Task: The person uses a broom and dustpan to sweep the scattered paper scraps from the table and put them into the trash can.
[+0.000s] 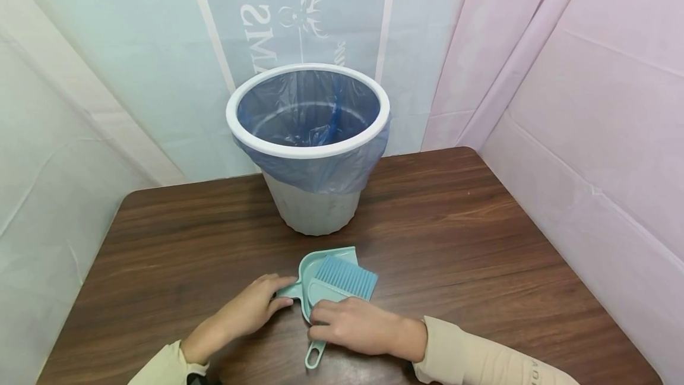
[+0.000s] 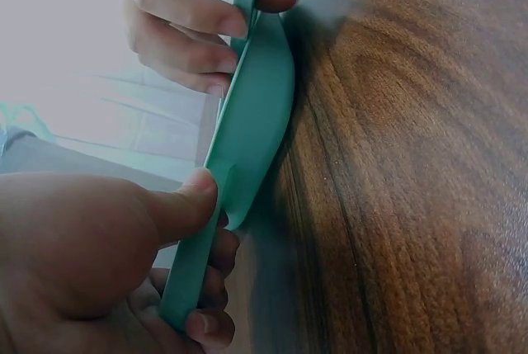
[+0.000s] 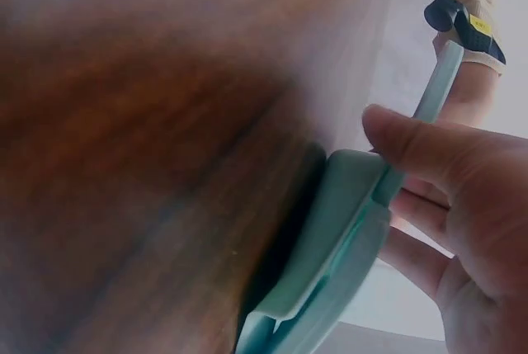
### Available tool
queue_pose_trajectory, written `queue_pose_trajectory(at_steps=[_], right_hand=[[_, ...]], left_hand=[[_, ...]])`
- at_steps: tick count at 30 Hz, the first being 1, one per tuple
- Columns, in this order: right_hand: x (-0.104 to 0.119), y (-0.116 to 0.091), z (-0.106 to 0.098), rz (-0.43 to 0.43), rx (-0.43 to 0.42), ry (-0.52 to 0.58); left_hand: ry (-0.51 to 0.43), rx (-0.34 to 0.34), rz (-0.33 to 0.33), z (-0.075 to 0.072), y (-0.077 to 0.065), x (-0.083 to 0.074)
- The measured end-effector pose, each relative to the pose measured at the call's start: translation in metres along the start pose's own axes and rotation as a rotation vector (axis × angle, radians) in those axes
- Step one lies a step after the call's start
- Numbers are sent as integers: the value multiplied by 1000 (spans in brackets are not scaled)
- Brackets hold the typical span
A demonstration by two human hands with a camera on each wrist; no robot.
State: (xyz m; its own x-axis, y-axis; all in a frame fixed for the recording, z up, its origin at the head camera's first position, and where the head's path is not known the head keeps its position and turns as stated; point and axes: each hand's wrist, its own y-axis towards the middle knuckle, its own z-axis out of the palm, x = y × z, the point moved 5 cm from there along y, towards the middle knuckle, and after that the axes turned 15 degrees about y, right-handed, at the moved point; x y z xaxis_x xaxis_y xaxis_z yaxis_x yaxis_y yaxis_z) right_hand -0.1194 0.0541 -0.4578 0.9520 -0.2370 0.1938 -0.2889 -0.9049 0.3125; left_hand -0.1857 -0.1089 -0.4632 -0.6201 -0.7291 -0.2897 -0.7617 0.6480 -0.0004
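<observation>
A mint-green dustpan [image 1: 311, 261] rests on the table in front of the bin, its mouth facing right. My left hand [image 1: 255, 306] pinches the dustpan's handle between thumb and fingers, as the left wrist view shows up close. A small hand brush [image 1: 344, 278] with blue bristles lies over the pan, the bristles reaching past its right edge. By its handle, whose looped end points at the table's near edge, my right hand [image 1: 359, 325] grips the brush. In the right wrist view, the thumb lies along the brush handle [image 3: 440, 82].
Behind the dustpan stands a white bin [image 1: 315, 210] lined with a translucent blue bag [image 1: 342, 165]. The dark wood-grain table [image 1: 481, 254] has rounded far corners. Pale fabric walls [image 1: 598, 123] close in the left, back and right sides.
</observation>
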Motion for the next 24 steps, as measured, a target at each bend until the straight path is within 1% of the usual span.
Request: queue_pose_trajectory(at_steps=[4,10,19,24], right_hand=[[0,-1,0,20,12,-4],[1,-1,-1,44,15,27],[2,-1,-3,43,-18,72],[3,0,-3,44,-19,78]], left_hand=[[2,2,-7,0,-1,0],[-19,19,-20,-2,-1,-2],[-38,31,-45,-2,-1,-2],[-45,38,-42,-2,-2,-3]])
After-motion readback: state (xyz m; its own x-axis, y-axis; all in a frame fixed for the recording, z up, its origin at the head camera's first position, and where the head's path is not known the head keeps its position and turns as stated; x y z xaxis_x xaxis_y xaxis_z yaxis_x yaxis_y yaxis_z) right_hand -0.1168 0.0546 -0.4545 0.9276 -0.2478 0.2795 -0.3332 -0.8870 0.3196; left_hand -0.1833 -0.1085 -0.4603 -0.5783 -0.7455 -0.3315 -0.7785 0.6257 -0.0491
